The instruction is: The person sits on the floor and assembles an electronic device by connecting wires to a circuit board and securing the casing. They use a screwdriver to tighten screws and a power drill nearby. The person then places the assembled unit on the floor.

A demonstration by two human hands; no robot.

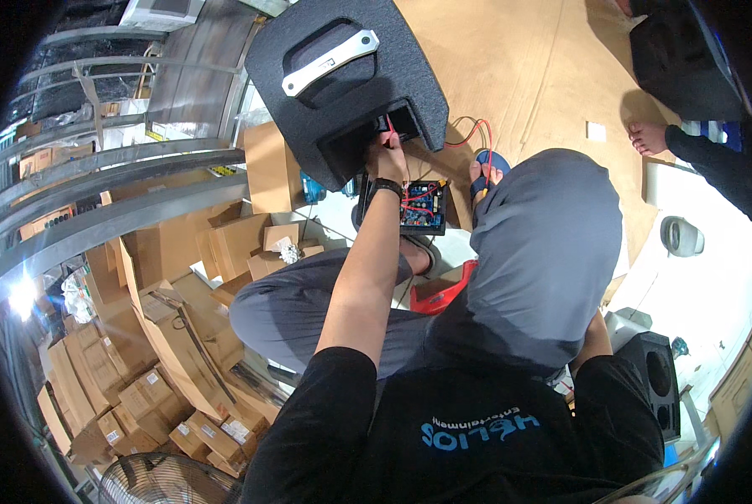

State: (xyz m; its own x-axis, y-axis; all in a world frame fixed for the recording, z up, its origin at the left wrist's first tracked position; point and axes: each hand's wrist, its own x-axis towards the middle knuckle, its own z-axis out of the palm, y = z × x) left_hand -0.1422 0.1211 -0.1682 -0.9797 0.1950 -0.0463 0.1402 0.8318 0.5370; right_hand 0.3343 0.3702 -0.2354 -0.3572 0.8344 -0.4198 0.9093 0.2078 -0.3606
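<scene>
A black speaker cabinet with a silver-white handle stands in front of me, a rectangular opening in its near face. Into that opening reaches my left hand, a dark band on its wrist. Its fingers look closed around something reddish, perhaps a wire, too small and shadowed to name. Just below the hand lies a black-framed amplifier panel with a blue circuit board and red wires on it. My right forearm passes down beside my raised right knee, which hides the right hand.
A red lead curves over the brown cardboard sheet on the floor. Cardboard boxes and metal rails crowd the left; a fan is at lower left. Another person's hand shows at right, above a smaller speaker box.
</scene>
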